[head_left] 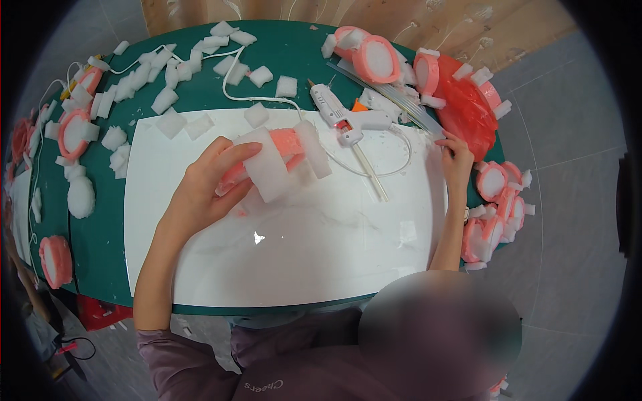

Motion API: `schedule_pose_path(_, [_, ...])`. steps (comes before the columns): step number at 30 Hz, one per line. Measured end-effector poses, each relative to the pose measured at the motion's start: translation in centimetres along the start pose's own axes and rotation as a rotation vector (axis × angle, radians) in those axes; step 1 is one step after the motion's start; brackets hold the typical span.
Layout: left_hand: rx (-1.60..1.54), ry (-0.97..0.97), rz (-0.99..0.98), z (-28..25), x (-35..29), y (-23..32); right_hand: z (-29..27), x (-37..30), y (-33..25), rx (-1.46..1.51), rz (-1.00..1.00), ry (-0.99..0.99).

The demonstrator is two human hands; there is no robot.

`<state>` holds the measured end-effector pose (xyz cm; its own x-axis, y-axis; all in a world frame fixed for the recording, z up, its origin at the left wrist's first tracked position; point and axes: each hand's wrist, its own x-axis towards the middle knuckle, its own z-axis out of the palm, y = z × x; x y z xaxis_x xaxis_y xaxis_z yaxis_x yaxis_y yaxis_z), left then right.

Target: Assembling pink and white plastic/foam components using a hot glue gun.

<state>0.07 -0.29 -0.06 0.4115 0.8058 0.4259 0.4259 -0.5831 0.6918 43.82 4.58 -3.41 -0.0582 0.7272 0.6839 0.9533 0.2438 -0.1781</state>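
My left hand (207, 184) is closed round a pink ring (286, 142) above the white board (321, 267). White foam blocks stand out from that ring, a large foam block (267, 167) facing me and another foam block (313, 150) on its right side. At the board's right edge, my right hand (456, 160) has its fingers drawn together by the ends of several clear glue sticks (401, 100). What lies between those fingertips is too small to make out. Between the hands rests a white glue gun (344, 117), a long clear stick (370, 170) poking out of its rear.
Loose white foam pieces (164, 100) lie scattered over the green table (100, 244) at the left and back. Pink rings with foam (495, 214) pile up at the right, below a red plastic bag (468, 110). A white cord (231, 83) crosses the back.
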Motion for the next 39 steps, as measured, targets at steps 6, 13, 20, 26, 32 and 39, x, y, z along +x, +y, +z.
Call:
schedule_pose_path(6, [0.023, 0.024, 0.03, 0.1, -0.3, -0.4, -1.0, 0.6, -3.9, 0.215, 0.097, -0.371])
schedule_pose_path(13, [-0.029, 0.017, 0.0, 0.1, -0.1, -0.2, -1.3, 0.5, -5.8, 0.243, 0.283, -0.872])
schedule_pose_path(20, [0.008, 0.031, 0.055, 0.3, -0.1, -0.6, -1.0, 0.3, -4.7, 0.294, 0.297, -0.648])
schedule_pose_path(26, [0.003, 0.009, 0.021, 0.2, -0.1, -0.3, -0.6, 0.1, -4.5, 0.325, 0.3, -0.576])
schedule_pose_path(32, [-0.016, 0.009, 0.018, 0.1, -0.1, -0.3, 0.7, -0.6, -2.1, 0.473, 0.438, -0.56])
schedule_pose_path(39, [0.026, 0.023, 0.02, 0.1, -0.2, -0.1, 1.1, -0.1, -3.7, 0.248, 0.105, -0.335])
